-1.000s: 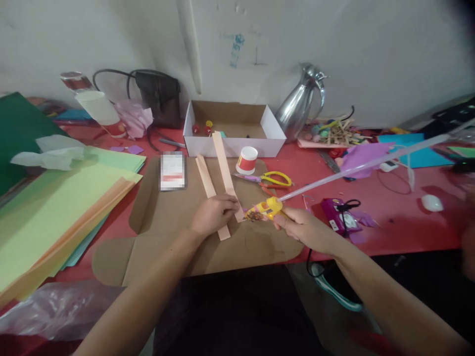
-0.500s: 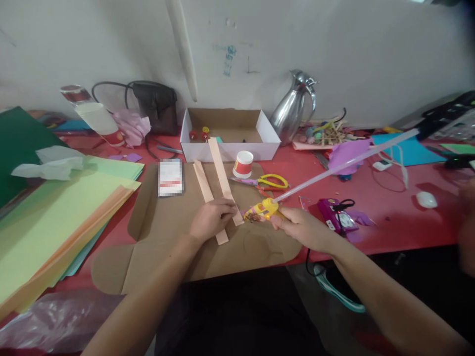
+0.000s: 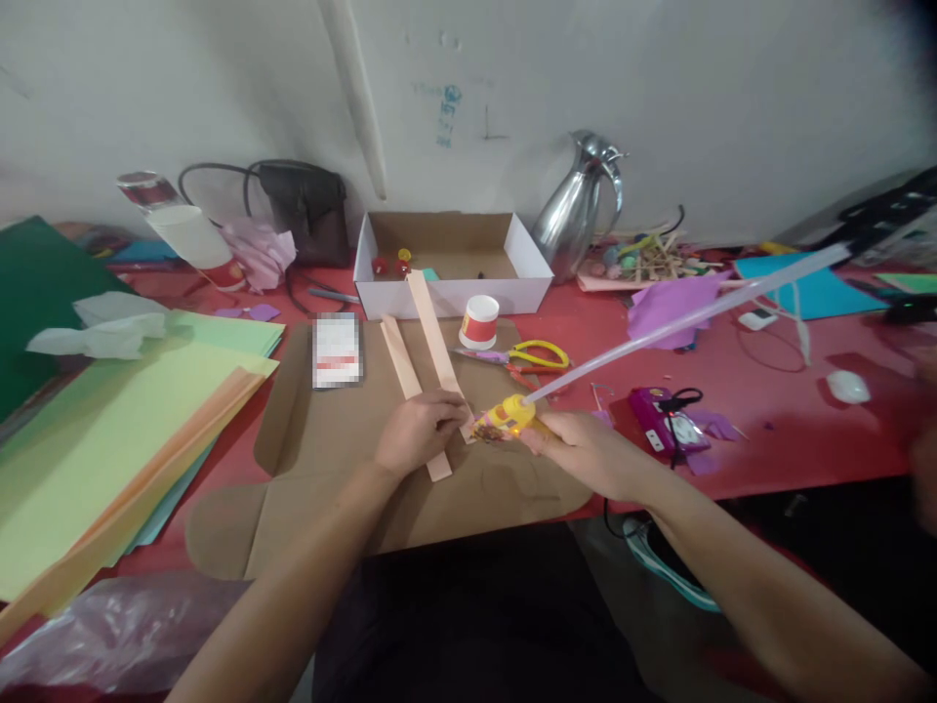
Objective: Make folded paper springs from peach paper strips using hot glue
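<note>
I have the right hand (image 3: 578, 444) wrapped around the grip of a yellow hot glue gun (image 3: 505, 418), its nozzle at the near end of the right paper strip (image 3: 431, 327). The left hand (image 3: 421, 430) lies across the left paper strip (image 3: 399, 356), fingers curled down at the right strip; I can't tell whether they pinch it or only press it. My first worry is a burn: those fingertips sit just beside the nozzle, and a small slip of the gun could bring hot glue onto them. Too hard a squeeze could also spill glue past the strip's edge and bond it to the cardboard (image 3: 314, 469) underneath.

The right strip's far end overlaps the front wall of the white box (image 3: 454, 301), so a bump there might skew it under the nozzle. Just to the right, the scissors (image 3: 542, 354) and paper cup (image 3: 479, 322) crowd the gun.

The long glue stick (image 3: 659, 332) worries me too: it juts to the far right above the purple paper (image 3: 673, 308), and anything it catches would lever the nozzle aside. On the right of the tabletop (image 3: 791, 430), the power strip (image 3: 663, 425) has a plugged-in cable that the forearm could snag.
</note>
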A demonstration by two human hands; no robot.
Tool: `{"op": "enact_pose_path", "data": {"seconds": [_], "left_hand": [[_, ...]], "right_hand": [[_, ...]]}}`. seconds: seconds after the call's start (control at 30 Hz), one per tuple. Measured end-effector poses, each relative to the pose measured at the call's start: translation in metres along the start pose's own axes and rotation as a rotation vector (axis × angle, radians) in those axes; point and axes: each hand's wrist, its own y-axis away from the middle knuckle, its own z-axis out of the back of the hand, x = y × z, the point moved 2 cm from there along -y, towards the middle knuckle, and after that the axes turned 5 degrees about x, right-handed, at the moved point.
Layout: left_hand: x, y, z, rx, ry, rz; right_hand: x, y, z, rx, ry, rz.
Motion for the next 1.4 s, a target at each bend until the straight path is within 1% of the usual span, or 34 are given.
{"op": "enact_pose_path", "data": {"seconds": [0.2,0.3,0.43,0.53,0.7,0.83,1.03,1.17,1.27,1.4], "left_hand": [[0.000,0.000,0.000,-0.008,-0.020,0.006],[0.000,0.000,0.000,0.002,-0.020,0.010],[0.000,0.000,0.000,-0.004,-0.012,0.011],[0.001,0.001,0.000,-0.004,-0.022,0.014],[0.000,0.001,0.001,0.009,-0.032,0.012],[0.000,0.001,0.001,0.006,-0.045,0.023],[-0.001,0.000,0.002,0.009,-0.024,0.002],[-0.002,0.000,0.001,0.010,-0.018,-0.001],[0.000,0.000,0.000,0.003,-0.013,0.007],[0.001,0.000,0.000,-0.014,-0.029,0.030]], "right_hand": [[0.008,0.001,0.002,0.000,0.071,0.028],[0.008,0.000,0.002,-0.001,0.103,0.014],[0.008,0.001,0.004,-0.018,0.098,0.023],[0.008,0.001,0.003,0.006,0.108,0.032],[0.006,0.001,0.003,-0.028,0.097,0.029],[0.006,0.002,0.001,0.004,0.070,0.026],[0.011,-0.001,0.000,0.007,0.120,0.022],[0.011,-0.001,0.003,-0.009,0.123,0.022],[0.010,0.000,0.005,0.004,0.092,0.024],[0.009,0.001,0.005,0.011,0.129,-0.002]]}}
